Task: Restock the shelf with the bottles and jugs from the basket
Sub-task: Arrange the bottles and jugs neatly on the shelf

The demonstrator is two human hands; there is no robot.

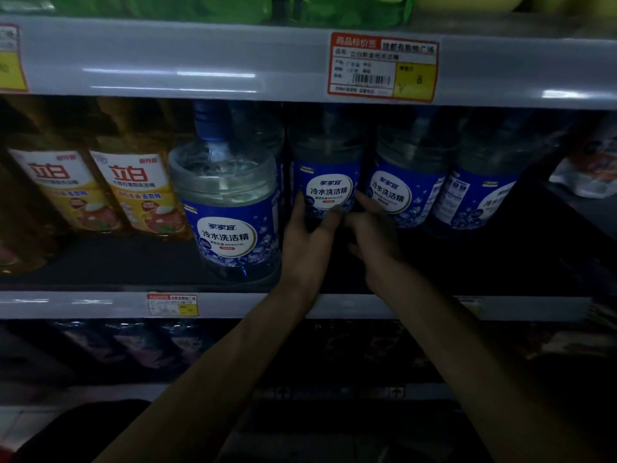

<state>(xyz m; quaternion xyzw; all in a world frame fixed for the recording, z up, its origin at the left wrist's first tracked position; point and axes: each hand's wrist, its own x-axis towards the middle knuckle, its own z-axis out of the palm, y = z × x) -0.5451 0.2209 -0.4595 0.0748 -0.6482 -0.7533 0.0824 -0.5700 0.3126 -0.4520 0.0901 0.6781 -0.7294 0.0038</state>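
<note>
head view: both forearms reach over the front edge of the shelf (100,304) into the middle bay. the left hand (307,228) wraps the lower left of a clear jug (325,175), thumb up its side and fingers curled across the foot of the label. the right hand (372,228) lies against the jug's right flank, fingers pushed into the gap beside the neighbouring jug (409,192); the dark hides whether they curl round it. the jug stands upright on the shelf, set back in the row.

likely trouble: the hold is low on a tall, liquid-filled body, so a hard shove could tip it backward or knock the neighbour, and fingers could be pinched in that narrow gap. the front jug (230,208), nearer the edge, could be nudged off by the left wrist.

the jugs are smooth transparent plastic, round and ribbed at the shoulder, with glossy blue wrap labels, probably slippery. farther left, the yellow bottles (137,192) look flatter and amber. above, a paper price tag (384,66) sits on a shiny grey strip.
</note>
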